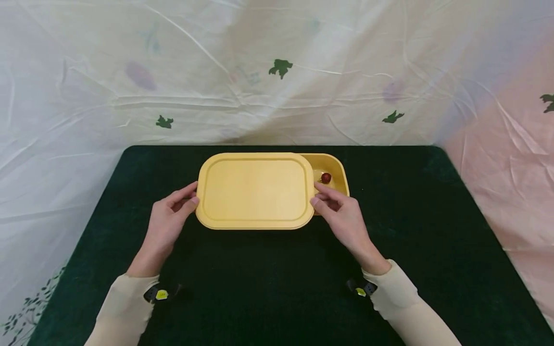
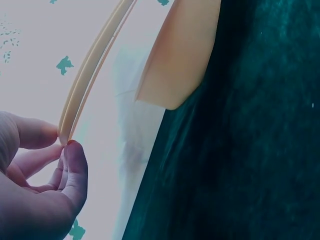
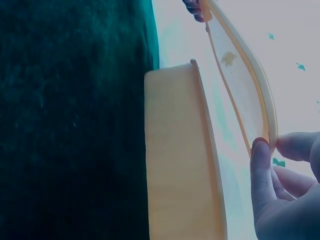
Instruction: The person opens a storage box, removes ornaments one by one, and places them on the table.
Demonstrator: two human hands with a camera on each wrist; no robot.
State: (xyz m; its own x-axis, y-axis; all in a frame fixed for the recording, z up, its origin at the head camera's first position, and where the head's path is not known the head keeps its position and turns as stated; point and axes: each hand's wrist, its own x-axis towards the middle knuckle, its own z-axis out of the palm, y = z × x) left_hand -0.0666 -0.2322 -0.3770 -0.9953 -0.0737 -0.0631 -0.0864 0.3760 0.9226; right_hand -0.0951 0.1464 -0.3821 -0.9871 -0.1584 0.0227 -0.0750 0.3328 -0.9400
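Observation:
A flat yellow lid (image 1: pixel 255 191) with rounded corners is held up between both hands. At its left end, my left hand (image 1: pixel 169 218) pinches the edge between thumb and fingers. My right hand (image 1: pixel 344 221) pinches the right end the same way. Below and partly behind the lid stands a yellow box (image 1: pixel 342 170), its right end showing. Inside it lies a small dark red, round thing (image 1: pixel 326 178), perhaps a cherry. Both wrist views show a gap between the lid (image 2: pixel 82 82) and the box (image 3: pixel 182 150). Most of the box's inside is hidden by the lid.
The box stands near the far edge of a table with a dark green cloth (image 1: pixel 259 288). Behind it hangs a pale curtain (image 1: pixel 207 62) with green leaf shapes. A pinkish curtain (image 1: pixel 519 182) borders the table's right side.

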